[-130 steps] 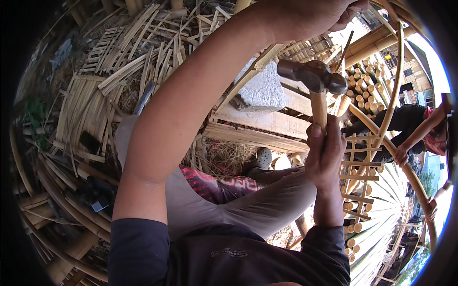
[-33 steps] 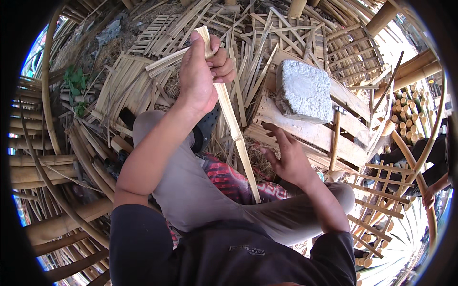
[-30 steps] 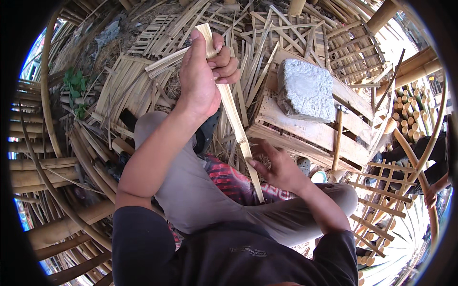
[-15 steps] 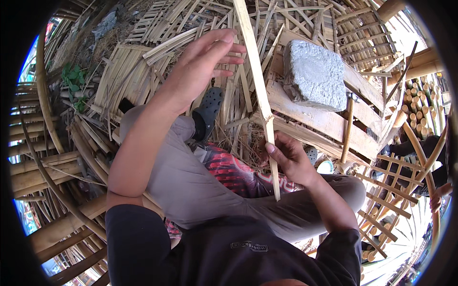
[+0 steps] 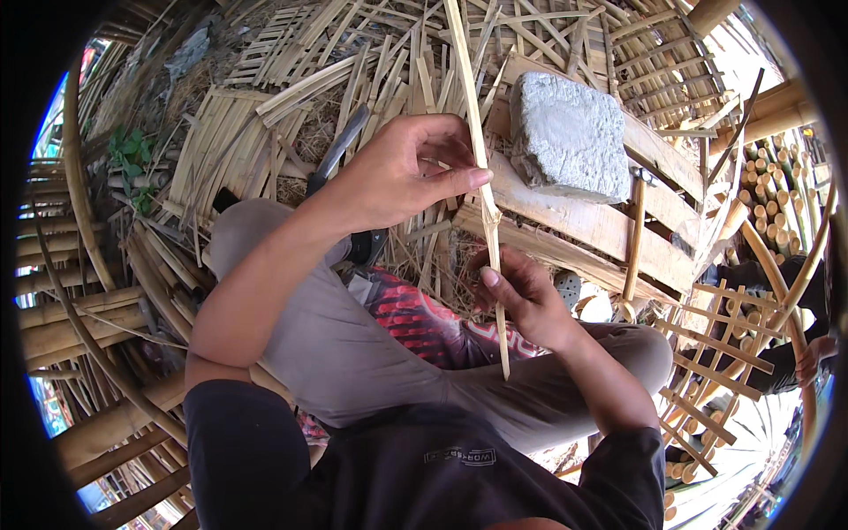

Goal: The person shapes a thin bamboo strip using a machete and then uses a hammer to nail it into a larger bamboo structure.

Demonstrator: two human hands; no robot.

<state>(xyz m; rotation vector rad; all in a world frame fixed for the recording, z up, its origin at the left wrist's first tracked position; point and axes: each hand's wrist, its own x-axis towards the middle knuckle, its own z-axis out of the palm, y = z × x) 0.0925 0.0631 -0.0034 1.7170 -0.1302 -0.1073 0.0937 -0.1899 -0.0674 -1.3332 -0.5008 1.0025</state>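
To the left, split bamboo slats (image 5: pixel 225 146) lie on the ground.

The left hand (image 5: pixel 397 172) has changed position: 0.5 s ago it stood open and clear of the bamboo strip (image 5: pixel 492 228); its thumb tip now meets the strip just above the node. Its fingers are curled with a gap behind the thumb. Whether they grip the far side cannot be told. The strip also shows a narrower side, so it appears to have been turned. In my judgement, 2 hands now control it where 1 did.

The strip stands between the hands, upright in view, its upper end out of frame and its lower end over the trousers (image 5: pixel 565 389); contact there is unconfirmed.

The right hand (image 5: pixel 534 296) is closed on the strip below the node, thumb in front, fingers behind.

Further right, a concrete block (image 5: pixel 570 137) rests on the slatted tabletop (image 5: pixel 574 216), with a hammer (image 5: pixel 635 238) beside it. Beyond are a bamboo lattice (image 5: pixel 707 359) and a co-worker's hand (image 5: pixel 808 362).
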